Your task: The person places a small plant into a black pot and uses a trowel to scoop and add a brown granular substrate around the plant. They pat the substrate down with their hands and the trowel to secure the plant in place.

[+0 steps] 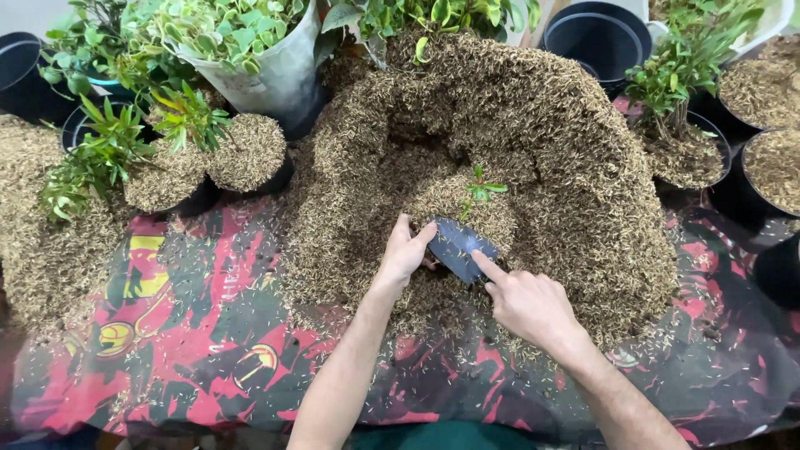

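Both your hands hold a small black nursery bag in the rice-husk heap.

Your left hand point(406, 252) and right hand point(525, 304) close on the black nursery bag point(457, 247), husk-filled, its green seedling point(479, 190) upright. The bag sits in the hollow of the rice-husk heap point(575, 167). Left of the heap stand filled potted plants point(179, 158); under it lies a red patterned sheet point(208, 333).

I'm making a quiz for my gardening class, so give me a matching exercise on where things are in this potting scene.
Things:
1. small black pot
2. seedling
3. empty black pot
4. red patterned sheet

Places:
A. top of the view, right of centre
B. spread under the husk pile
C. between left hand and right hand
D. sticking up from the husk mound just above the hands

Pairs: 1-C, 2-D, 3-A, 4-B
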